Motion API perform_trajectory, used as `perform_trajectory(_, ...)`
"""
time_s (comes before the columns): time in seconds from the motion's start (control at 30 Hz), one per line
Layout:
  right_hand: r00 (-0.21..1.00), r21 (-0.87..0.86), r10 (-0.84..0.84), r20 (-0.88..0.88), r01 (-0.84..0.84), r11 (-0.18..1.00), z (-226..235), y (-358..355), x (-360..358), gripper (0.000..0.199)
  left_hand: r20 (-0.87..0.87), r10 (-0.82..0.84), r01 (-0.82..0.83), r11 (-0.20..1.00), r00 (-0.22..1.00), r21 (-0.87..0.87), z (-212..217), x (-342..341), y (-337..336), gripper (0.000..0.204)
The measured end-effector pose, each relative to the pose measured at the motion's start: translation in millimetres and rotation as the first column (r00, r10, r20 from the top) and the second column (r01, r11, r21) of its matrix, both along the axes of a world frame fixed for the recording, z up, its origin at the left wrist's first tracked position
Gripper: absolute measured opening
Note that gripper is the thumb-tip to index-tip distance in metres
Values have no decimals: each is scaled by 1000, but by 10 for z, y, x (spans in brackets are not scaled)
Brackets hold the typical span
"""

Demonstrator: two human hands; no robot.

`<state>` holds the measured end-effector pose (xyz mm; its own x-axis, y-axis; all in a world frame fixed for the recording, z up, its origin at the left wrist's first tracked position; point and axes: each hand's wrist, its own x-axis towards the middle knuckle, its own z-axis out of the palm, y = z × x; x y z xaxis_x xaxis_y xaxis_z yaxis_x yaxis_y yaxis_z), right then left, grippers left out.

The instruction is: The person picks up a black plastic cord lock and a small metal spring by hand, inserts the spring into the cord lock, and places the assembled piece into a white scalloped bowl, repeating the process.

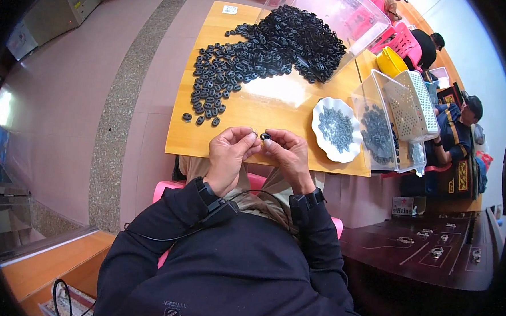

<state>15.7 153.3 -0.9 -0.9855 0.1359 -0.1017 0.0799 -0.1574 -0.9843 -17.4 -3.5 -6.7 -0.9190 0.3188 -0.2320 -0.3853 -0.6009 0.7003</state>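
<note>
Close to the table's near edge, my right hand (290, 156) pinches a small black two-holed plastic piece (265, 136) between thumb and fingers. Beside it, my left hand (229, 157) is closed in a pinch, its fingertips almost meeting those of the right. Whatever the left fingertips hold is too small to make out. Beyond the hands, many similar black pieces (214, 87) are spread on the table and rise into a heap (296, 37). A white wavy-rimmed dish (351, 154) with small greyish translucent bits (336, 130) stands to the right of my right hand.
Right of the dish is a clear plastic bin (399, 157) with more small bits. A white perforated basket (413, 103) and a yellow bowl (391, 62) stand beyond it. A large clear tub (369, 18) lies behind the heap. Another person (458, 126) sits at the right.
</note>
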Motion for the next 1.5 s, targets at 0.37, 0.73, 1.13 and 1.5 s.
perform_trajectory(0.37,999,108,3,-39,1,994,-34,28,9,20,-22,-66,66,998,998,-20,7,15,11,9)
perform_trajectory(0.73,999,-42,-39,-38,37,998,-82,11,2,24,-18,-69,68,997,997,-32,32,21,3,11)
perform_trajectory(1.13,997,-67,-55,-54,51,996,-92,25,9,25,-6,-75,74,994,997,-80,57,29,3,20)
perform_trajectory(1.5,993,-13,-74,-88,73,997,-116,21,14,23,-14,-92,90,993,996,-81,52,24,-4,16)
